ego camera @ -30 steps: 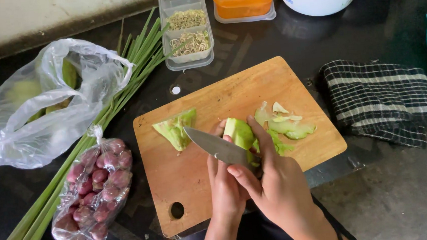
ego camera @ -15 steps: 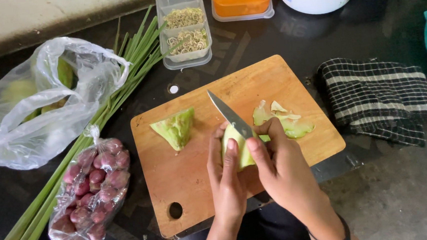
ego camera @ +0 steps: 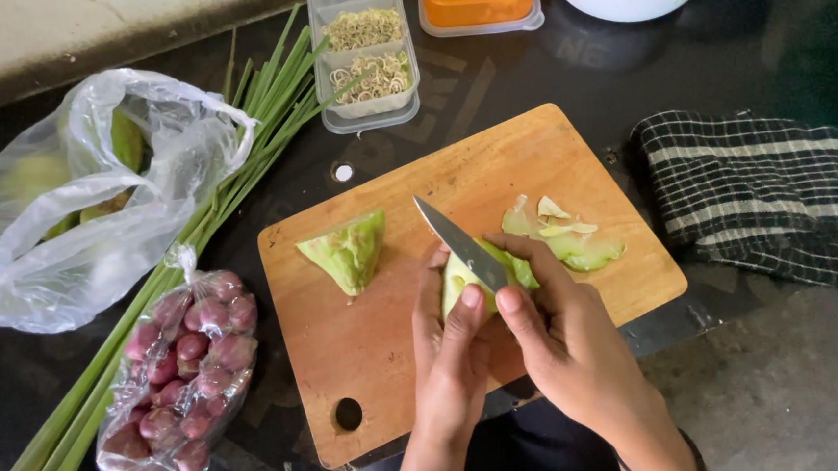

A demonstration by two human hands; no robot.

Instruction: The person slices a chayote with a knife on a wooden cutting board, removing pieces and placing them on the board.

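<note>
Cabbage wedge (ego camera: 459, 280) sits in the left hand (ego camera: 450, 356), held just above the near-middle of the wooden cutting board (ego camera: 368, 352). Fingers curl round its left side w/ the thumb up the front, so the grip is closed on the piece, not flat. Most of the wedge is hidden btwn the two hands; only the pale green top shows.

Right hand (ego camera: 566, 338) is wrapped shut on the knife (ego camera: 461, 247); handle is buried in the palm, can't see it. Blade runs diagonally, tip pointing up-left away from the body, flat lying across the top right of the wedge. Blade touches the wedge right where the right thumb and forefinger pinch in. Key relation: wedge's long axis runs roughly near-to-far, blade crosses it at a slant, and the left fingertips lie just beside the edge. Both hands are about equally close to the piece; they touch each other low down.

Further out on the board: a second cabbage wedge (ego camera: 346, 250) to the left, well apart from the hands, and a pile of trimmed cabbage scraps (ego camera: 564, 235) to the right, just beyond the right knuckles.

Off the board: bag of shallots (ego camera: 187, 365) and lemongrass stalks (ego camera: 193, 241) at left, checked cloth (ego camera: 760, 192) at right, clear tub of sliced lemongrass (ego camera: 367, 57) at the far edge.
</note>
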